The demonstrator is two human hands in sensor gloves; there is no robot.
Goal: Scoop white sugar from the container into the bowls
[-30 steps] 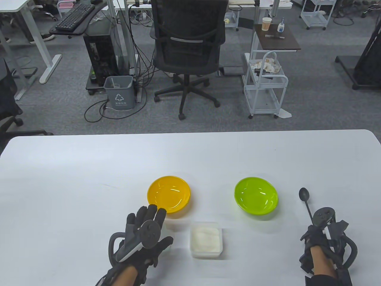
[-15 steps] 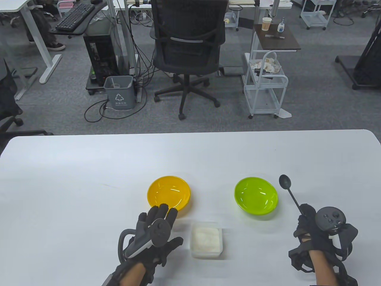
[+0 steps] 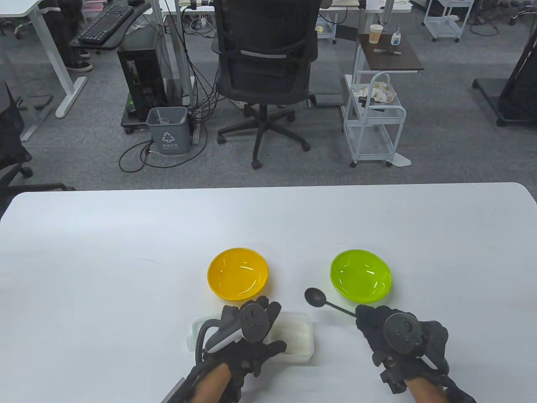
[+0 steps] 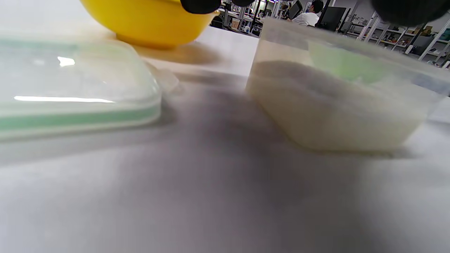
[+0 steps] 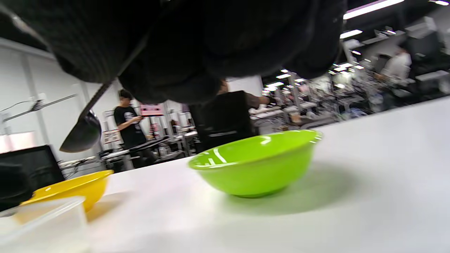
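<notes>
**Mia:** What is on the far left?

**Ben:** A flat see-through plastic lid with a green band (image 4: 70, 95). It lies on the white table (image 3: 105, 260), just beside the see-through plastic box of white sugar (image 3: 298, 336).

**Mia:** And the left hand (image 3: 247, 336)?

**Ben:** It is over the left part of the box, with its fingers spread out. It grips nothing. I cannot tell if it touches the box.

**Mia:** Where is the round yellow plastic bowl (image 3: 238, 273)?

**Ben:** Just behind the box, near that hand's fingertips. I see no sugar in it.

**Mia:** What comes next?

**Ben:** A black spoon with a long thin handle (image 3: 316, 297). Its round end sits up in the air between the box and the round green plastic bowl (image 3: 361, 276). It looks empty.

**Mia:** Who holds it?

**Ben:** The right hand (image 3: 398, 336). Its fingers are curled tight around the end of the handle. The green bowl stands behind that hand, apart from it.
</notes>
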